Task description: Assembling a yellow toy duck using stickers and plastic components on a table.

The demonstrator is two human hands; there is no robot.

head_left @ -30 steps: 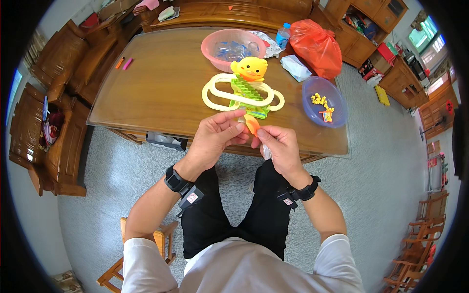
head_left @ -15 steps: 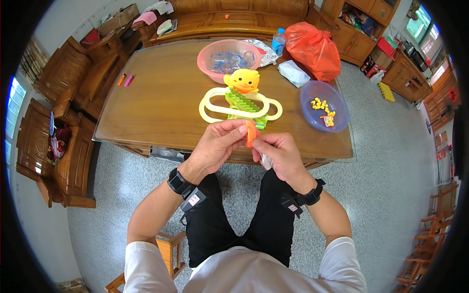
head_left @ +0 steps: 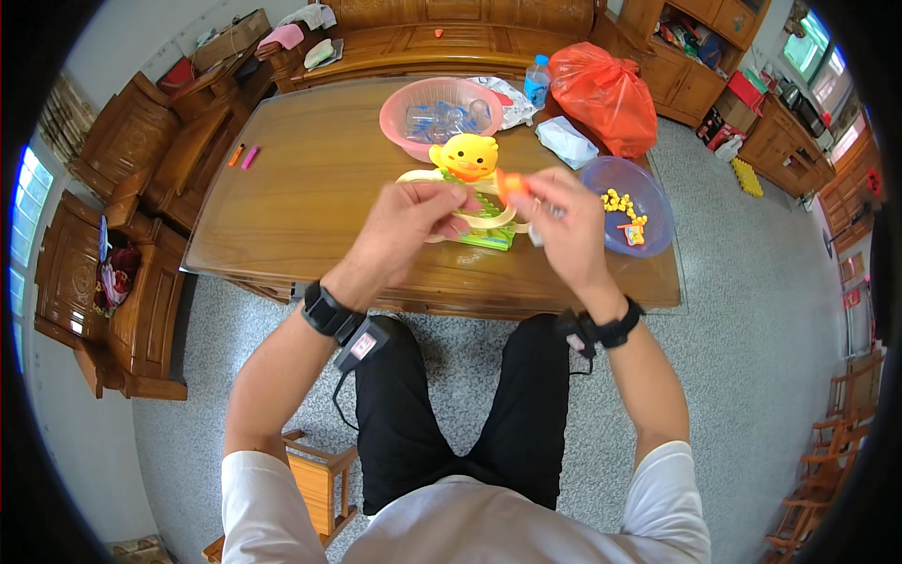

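**Both hands at a yellow duck toy over the table**

The right hand [head_left: 564,226] pinches a small orange piece [head_left: 512,183] between thumb and fingers, holding it just beside the duck toy [head_left: 464,157]. The left hand [head_left: 409,226] is curled, its fingers closed on the pale loop [head_left: 489,222] that runs round the toy's lower part. The two hands nearly meet in front of the toy, raised above the near half of the table [head_left: 301,188].

The toy has a round yellow head on top, a green base [head_left: 489,239] below, and the cream loops spreading to either side. It sits near the middle of the wooden table.

Behind the toy stands a pink basin [head_left: 399,117] with clear pieces inside. To the right lies a blue bowl [head_left: 648,202] holding small yellow bits and a red one. Farther back are a red plastic bag [head_left: 606,94], a bottle [head_left: 536,81] and a folded pale packet [head_left: 567,143]. Two small markers [head_left: 243,155] lie on the left of the table.

Each wrist wears a dark band with a small device. Wooden chairs [head_left: 122,150] stand to the left.
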